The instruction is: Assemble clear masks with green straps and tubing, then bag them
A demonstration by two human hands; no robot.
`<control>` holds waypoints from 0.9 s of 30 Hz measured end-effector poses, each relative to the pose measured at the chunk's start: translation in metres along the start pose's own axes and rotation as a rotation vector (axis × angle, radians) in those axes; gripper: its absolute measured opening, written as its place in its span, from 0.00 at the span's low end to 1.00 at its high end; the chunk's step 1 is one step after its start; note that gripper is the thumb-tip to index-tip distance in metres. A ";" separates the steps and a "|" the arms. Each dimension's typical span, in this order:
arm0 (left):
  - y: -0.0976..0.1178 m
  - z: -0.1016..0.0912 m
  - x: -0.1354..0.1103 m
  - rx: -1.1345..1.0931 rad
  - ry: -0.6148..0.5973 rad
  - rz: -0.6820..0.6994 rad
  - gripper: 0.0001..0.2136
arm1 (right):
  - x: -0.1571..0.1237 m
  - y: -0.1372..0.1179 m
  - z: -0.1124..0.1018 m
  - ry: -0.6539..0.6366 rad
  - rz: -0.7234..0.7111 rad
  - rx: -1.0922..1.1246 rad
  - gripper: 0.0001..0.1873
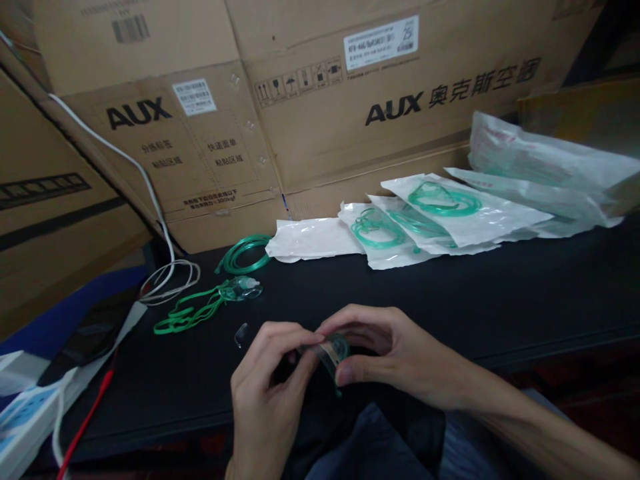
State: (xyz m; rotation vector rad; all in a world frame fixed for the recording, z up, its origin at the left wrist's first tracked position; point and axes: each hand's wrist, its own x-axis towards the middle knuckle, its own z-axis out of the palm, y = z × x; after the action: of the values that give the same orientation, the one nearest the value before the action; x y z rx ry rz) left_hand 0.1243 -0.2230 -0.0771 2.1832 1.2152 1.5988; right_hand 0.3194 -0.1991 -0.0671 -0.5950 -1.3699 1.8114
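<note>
My left hand and my right hand meet above the front of the black table. Between the fingertips of both is a small translucent green plastic piece with a pale strip along it. My fingers cover much of it, so its exact kind is unclear. Left of the hands lies a clear mask with a white fitting and a green elastic strap. Behind it rests a coil of green tubing. A small clear plastic bit is close to my left hand.
White pouches, several with green tubing inside, line the back right. Large cardboard boxes stand behind the table. White cable, a red cable and a power strip occupy the left side.
</note>
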 end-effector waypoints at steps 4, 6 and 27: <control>-0.001 0.001 -0.001 -0.036 -0.005 -0.045 0.07 | 0.001 0.002 -0.001 -0.017 -0.004 -0.012 0.20; -0.002 0.003 -0.001 -0.067 0.019 -0.087 0.05 | 0.001 0.003 -0.001 -0.016 -0.027 -0.019 0.20; 0.003 -0.003 0.001 -0.067 -0.175 0.023 0.08 | 0.001 0.016 0.007 0.236 -0.436 -0.480 0.16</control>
State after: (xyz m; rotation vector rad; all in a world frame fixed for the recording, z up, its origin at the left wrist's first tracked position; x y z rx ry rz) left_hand 0.1239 -0.2254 -0.0733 2.2479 1.0752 1.4007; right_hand 0.3096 -0.2043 -0.0797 -0.6664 -1.6253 1.0376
